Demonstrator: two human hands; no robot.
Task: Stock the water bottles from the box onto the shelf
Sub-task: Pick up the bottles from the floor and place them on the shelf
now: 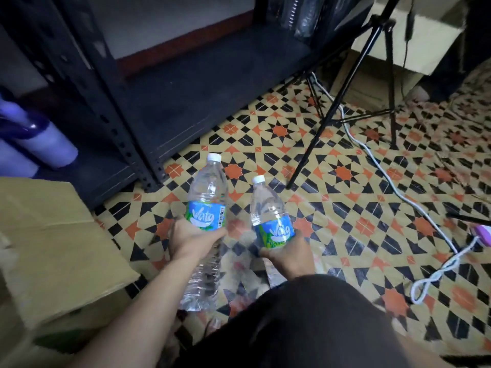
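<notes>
I hold two clear water bottles with blue-green labels and white caps above the patterned floor. My left hand [190, 236] grips the larger-looking left bottle [208, 192] around its middle, just below the label. My right hand [288, 257] grips the right bottle [268, 208] at the label's lower edge. Both bottles point caps-forward toward the black metal shelf [207, 83], whose lowest board lies bare ahead of them. The open cardboard box [50, 235] stands at my left; its inside is hidden.
A black tripod [342, 99] stands on the floor right of the shelf, with a white cable [393, 187] trailing past it. Purple rolls [39, 139] lie at the far left. Wrapped bottles [300, 14] sit at the shelf's far end. My dark-clothed knee fills the bottom.
</notes>
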